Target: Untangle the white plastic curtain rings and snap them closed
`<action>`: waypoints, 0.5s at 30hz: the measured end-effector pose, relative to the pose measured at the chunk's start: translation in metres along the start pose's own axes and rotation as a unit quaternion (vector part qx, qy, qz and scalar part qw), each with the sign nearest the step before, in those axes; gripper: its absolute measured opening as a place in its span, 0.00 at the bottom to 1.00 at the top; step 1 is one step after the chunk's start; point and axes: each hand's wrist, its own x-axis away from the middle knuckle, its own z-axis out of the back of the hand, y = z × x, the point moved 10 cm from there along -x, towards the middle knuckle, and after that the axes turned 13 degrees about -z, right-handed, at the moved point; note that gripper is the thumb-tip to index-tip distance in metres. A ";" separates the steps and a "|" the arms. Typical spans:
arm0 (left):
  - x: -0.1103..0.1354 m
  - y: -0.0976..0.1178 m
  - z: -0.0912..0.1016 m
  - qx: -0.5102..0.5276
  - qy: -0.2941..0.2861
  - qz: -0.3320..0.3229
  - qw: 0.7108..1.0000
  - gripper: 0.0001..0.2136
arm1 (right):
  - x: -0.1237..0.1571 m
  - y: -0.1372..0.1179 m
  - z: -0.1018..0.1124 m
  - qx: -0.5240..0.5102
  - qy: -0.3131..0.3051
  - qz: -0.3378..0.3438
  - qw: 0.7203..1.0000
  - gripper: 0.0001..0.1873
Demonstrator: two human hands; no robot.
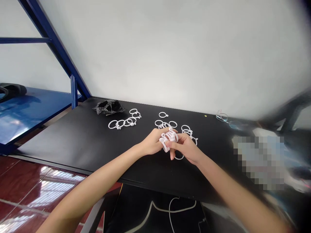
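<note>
Several white curtain rings [171,135], each with a small eyelet, are bunched together between my two hands above the black table. My left hand [154,141] is closed around the bunch from the left, its fingers mostly hidden behind the rings. From the right, my right hand [188,147] pinches the same bunch with thumb and fingers. One loose ring [179,157] shows just below my right hand. More loose rings lie beyond my hands: a single ring [163,115], a left cluster [120,123] and a right cluster [186,129].
The black table [80,139] meets a pale wall. A crumpled black plastic bag [109,107] lies at the back left, eyeglasses [222,117] at the back right. A blurred pale package [261,158] is on the right. A blue metal frame [58,55] rises at left; a white cable [170,211] hangs below.
</note>
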 end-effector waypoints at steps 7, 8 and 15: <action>0.003 -0.003 -0.009 -0.073 -0.090 0.014 0.993 0.09 | -0.001 0.006 -0.012 0.012 -0.040 -0.019 0.999 0.14; 0.003 -0.004 -0.009 -0.090 -0.100 0.015 0.991 0.09 | -0.001 0.006 -0.014 0.023 -0.041 -0.021 0.999 0.14; 0.002 -0.005 -0.007 -0.296 -0.149 0.007 0.944 0.08 | -0.003 0.009 -0.009 0.009 0.016 -0.040 0.999 0.20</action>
